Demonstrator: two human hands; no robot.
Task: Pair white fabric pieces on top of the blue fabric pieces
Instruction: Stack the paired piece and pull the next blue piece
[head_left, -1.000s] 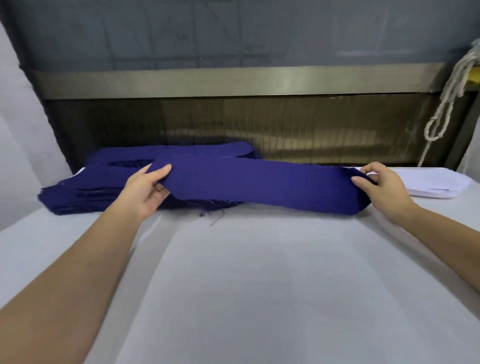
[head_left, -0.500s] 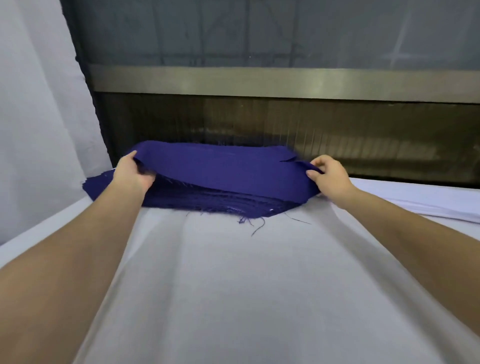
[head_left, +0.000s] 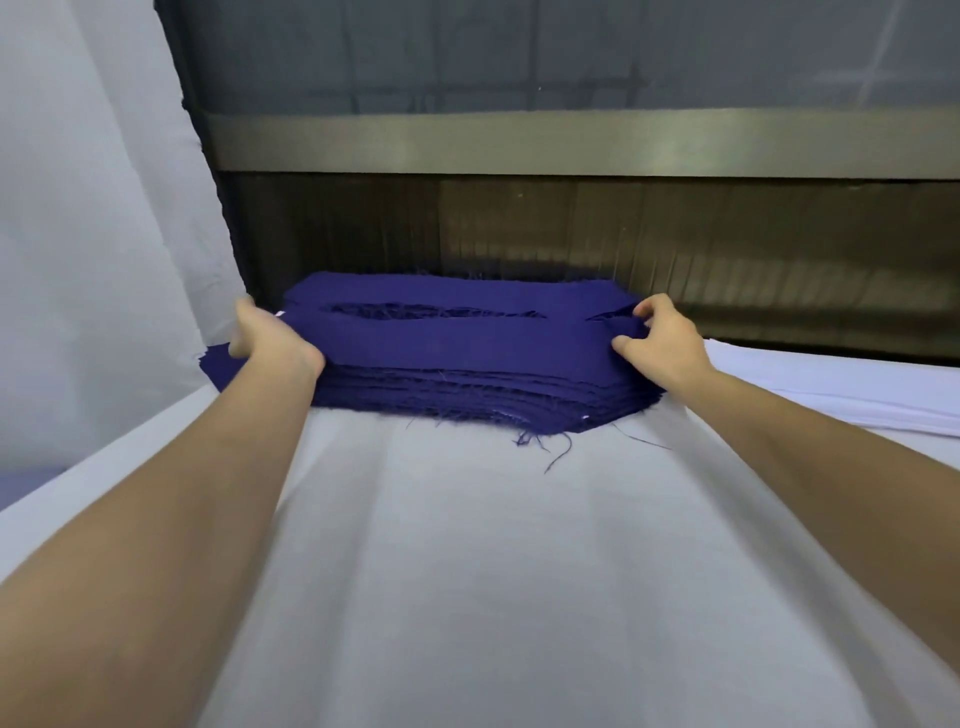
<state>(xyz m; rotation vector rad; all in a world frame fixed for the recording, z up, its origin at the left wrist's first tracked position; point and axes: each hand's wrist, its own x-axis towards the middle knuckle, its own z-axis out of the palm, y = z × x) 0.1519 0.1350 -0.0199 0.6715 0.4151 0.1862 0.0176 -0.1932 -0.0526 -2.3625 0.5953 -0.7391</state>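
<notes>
A thick stack of dark blue fabric pieces (head_left: 467, 395) lies at the far side of the white-covered table (head_left: 467, 571), with loose threads hanging off its front edge. The top blue piece (head_left: 457, 340) lies flat along the stack. My left hand (head_left: 270, 343) grips its left end, fingers curled under the edge. My right hand (head_left: 657, 340) pinches its right end between thumb and fingers. A stack of white fabric pieces (head_left: 841, 389) lies flat to the right of the blue stack, partly cut off by the frame.
A dark metal frame with a grey bar (head_left: 571, 145) and a mesh panel stands directly behind the blue stack. A white curtain (head_left: 93, 234) hangs at the left. The near table surface is covered in white cloth.
The blue piece, held up and stretched between both hands, has been carried left and lowered flat onto the blue stack. The view has swung left, so the white stack sits at the right edge.
</notes>
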